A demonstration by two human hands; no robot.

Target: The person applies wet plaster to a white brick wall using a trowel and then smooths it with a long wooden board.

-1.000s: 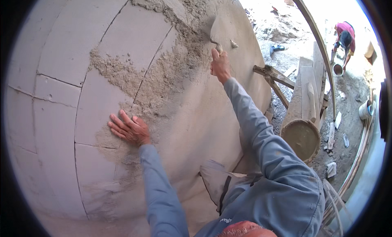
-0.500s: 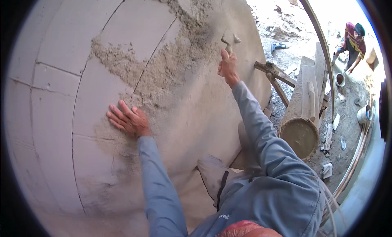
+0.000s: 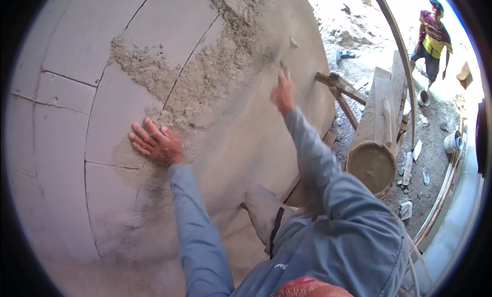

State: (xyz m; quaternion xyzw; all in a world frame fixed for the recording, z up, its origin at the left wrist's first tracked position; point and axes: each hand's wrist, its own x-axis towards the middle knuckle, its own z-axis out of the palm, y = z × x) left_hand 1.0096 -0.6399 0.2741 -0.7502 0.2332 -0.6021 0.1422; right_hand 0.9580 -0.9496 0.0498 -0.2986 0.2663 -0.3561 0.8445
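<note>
I face a wall of large grey blocks point(image 3: 61, 118), partly covered with rough wet plaster point(image 3: 205, 77). My left hand point(image 3: 156, 143) lies flat on the wall with its fingers spread, at the lower edge of the plaster. My right hand point(image 3: 283, 94) is raised against the wall further right and is blurred by motion. It is closed on the handle of a trowel point(image 3: 282, 67), whose blade shows only as a faint streak above the fingers. A small lump of mortar point(image 3: 293, 42) sits or flies just above it.
A round pan of wet mortar point(image 3: 371, 166) stands at the right on wooden planks point(image 3: 382, 107). Beyond it is rubble-strewn ground with a white bucket point(image 3: 453, 141). Another person point(image 3: 433, 36) in a striped shirt stands far right near a small pail point(image 3: 423, 97).
My right hand has swung down and leftward from the upper plaster with the trowel, now blurred. My left hand stays pressed on the wall.
</note>
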